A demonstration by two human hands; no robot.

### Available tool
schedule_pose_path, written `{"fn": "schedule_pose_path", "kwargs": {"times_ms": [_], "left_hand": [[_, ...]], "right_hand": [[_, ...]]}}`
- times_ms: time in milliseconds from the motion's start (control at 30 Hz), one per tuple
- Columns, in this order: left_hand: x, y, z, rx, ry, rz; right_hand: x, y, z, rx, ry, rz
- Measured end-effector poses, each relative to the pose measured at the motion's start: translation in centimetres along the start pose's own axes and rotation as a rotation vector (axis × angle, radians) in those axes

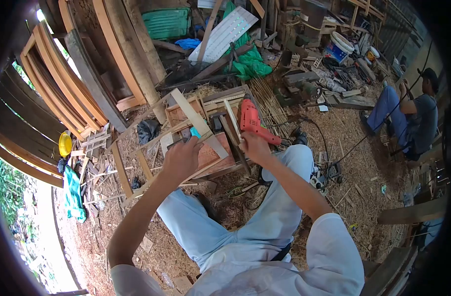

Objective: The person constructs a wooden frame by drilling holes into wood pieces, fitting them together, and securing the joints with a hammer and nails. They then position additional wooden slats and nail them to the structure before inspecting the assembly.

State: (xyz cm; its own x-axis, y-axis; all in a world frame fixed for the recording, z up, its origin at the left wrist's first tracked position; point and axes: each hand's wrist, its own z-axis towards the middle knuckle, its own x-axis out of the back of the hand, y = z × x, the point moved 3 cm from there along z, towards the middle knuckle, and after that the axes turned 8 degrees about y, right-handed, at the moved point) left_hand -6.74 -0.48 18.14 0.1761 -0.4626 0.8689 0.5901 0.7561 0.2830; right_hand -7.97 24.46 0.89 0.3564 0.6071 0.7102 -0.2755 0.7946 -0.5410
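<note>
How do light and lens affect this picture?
Head view: corners fall to black; wooden boards at left bow, apparently from lens distortion; the outdoor strip at lower left is blown out; the red drill and right hand show no obvious blur.

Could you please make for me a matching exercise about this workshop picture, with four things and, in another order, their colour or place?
Column one
1. power drill
2. pale stick
3. yellow object
4. seated person

Column two
A. at the far right of the picture
B. in the right hand
C. mostly red
D. on the left, above a turquoise cloth

Pairs: 1-C, 2-B, 3-D, 4-A
</note>
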Motion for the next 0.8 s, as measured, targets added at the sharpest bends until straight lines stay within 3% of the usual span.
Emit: {"fn": "schedule_pose_path", "kwargs": {"times_ms": [33, 100, 233, 300, 333, 400, 433, 467, 533, 567, 633, 767, 800], "left_hand": [[-0.1, 0.0, 0.1, 0.013, -0.016, -0.009], [-0.3, 0.1, 0.4, 0.004, -0.018, -0.013], [0.5, 1.2, 0.9, -0.010, -0.018, 0.020], [-0.1, 0.6, 1.1, -0.020, -0.002, 0.023], [-0.3, 0.3, 1.2, -0.037, 0.006, 0.025], [-0.3, 0.3, 1.2, -0.037, 0.003, 0.038], [-0.3, 0.5, 1.1, -0.049, -0.007, 0.049], [-0.1, 0.7, 1.1, -0.038, 0.000, 0.047], [0.1, 1.3, 1.3, -0.019, -0.015, 0.049], [0.2, 1.3, 1.5, -0.008, -0.001, 0.046], [-0.1, 1.4, 1.7, -0.009, -0.082, 0.038], [0.0, 1.4, 1.6, 0.018, -0.104, 0.055], [0.0, 1.4, 1.7, 0.024, -0.103, 0.046]], "right_hand": [[-0.1, -1.5, -0.5, -0.004, 0.002, -0.001], [-0.4, -3.6, -1.4, -0.012, -0.178, -0.286], [-4.7, -1.5, -1.2, 0.071, -0.168, -0.389], [-4.5, -1.0, -0.5, -0.257, -0.001, -0.115], [-4.0, -0.8, 0.2, -0.244, -0.004, -0.115], [-2.5, -0.5, 1.4, -0.238, 0.061, 0.204], [2.7, -5.0, 2.0, -0.424, -0.058, 0.330], [3.0, -5.3, 1.8, -0.415, -0.067, 0.325], [4.9, -6.3, 1.4, -0.273, 0.212, 0.420], [5.5, -6.6, 1.6, -0.258, 0.203, 0.416], [8.1, -10.1, 2.1, -0.337, -0.057, 1.184], [9.4, -12.9, 0.3, -0.194, -0.071, 1.289], [9.1, -12.8, -0.4, -0.223, 0.014, 1.133]]}}
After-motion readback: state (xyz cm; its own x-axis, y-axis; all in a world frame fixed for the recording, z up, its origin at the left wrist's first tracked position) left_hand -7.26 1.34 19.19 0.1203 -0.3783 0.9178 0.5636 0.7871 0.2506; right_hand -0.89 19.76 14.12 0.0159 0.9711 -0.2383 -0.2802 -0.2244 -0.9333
